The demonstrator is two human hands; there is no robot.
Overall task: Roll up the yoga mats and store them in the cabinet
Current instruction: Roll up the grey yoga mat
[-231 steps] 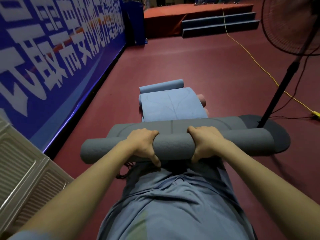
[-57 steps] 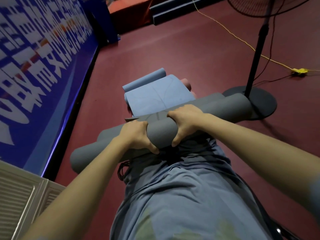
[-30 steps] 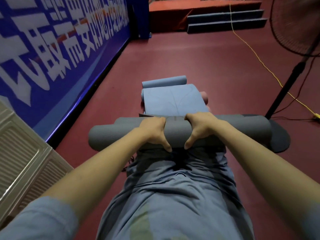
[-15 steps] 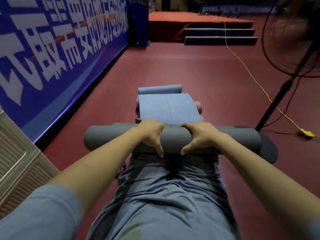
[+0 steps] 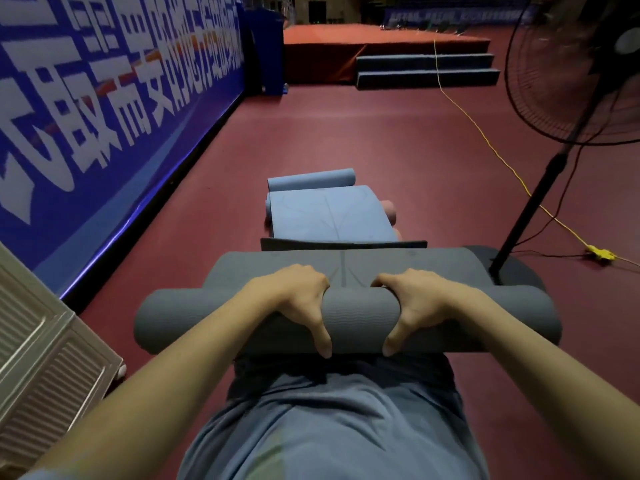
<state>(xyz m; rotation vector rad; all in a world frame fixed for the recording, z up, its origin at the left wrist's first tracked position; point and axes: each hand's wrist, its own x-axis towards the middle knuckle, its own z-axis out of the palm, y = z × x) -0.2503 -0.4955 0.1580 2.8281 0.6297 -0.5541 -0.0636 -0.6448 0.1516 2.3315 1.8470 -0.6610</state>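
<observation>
A grey yoga mat [image 5: 360,320] lies across the red floor in front of me, most of it wound into a thick roll, with a short flat stretch left beyond the roll. My left hand [image 5: 294,299] and my right hand [image 5: 419,301] grip the roll near its middle, fingers over the top and thumbs on the near side. Beyond it lies a light blue mat [image 5: 329,211], partly rolled at its far end. A pink roll [image 5: 388,208] peeks out at its right. The white slatted cabinet [image 5: 41,368] stands at my lower left.
A standing fan [image 5: 519,216] with a round black base is close on the right, its base touching the grey mat's right end. A yellow cable [image 5: 485,140] runs across the floor behind it. A blue banner wall [image 5: 104,109] lines the left side. A stage with steps lies far ahead.
The view has tilted and steadied. A flat stretch of grey mat now shows beyond the roll, where half a second ago almost none did. Both hands keep their grip.
</observation>
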